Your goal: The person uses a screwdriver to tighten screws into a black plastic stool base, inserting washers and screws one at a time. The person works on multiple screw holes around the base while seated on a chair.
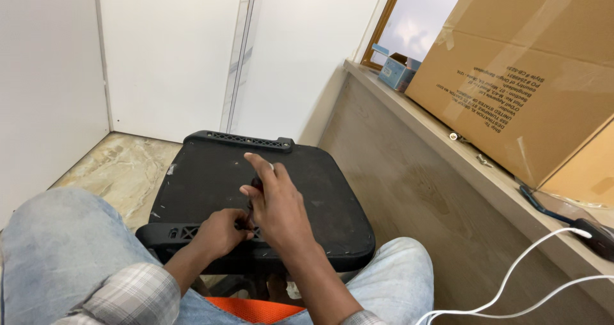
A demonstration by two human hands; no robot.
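Observation:
A black seat panel [211, 178] with plastic ribbed brackets along its far and near edges lies flat in front of my knees. My right hand [278, 206] holds a dark-handled tool, likely a screwdriver, upright over the near bracket [173, 233], its index finger raised. My left hand [220, 232] is pinched at the tool's tip on that bracket; whatever it holds is too small to see. Both forearms wear plaid sleeves.
My jeans-clad knees flank the panel. A ledge [416, 117] runs along the right wall with a big cardboard box [518, 69], a small blue box [396, 72], loose screws and a white cable [511, 267]. An orange part [252, 309] shows below. Marble floor lies at left.

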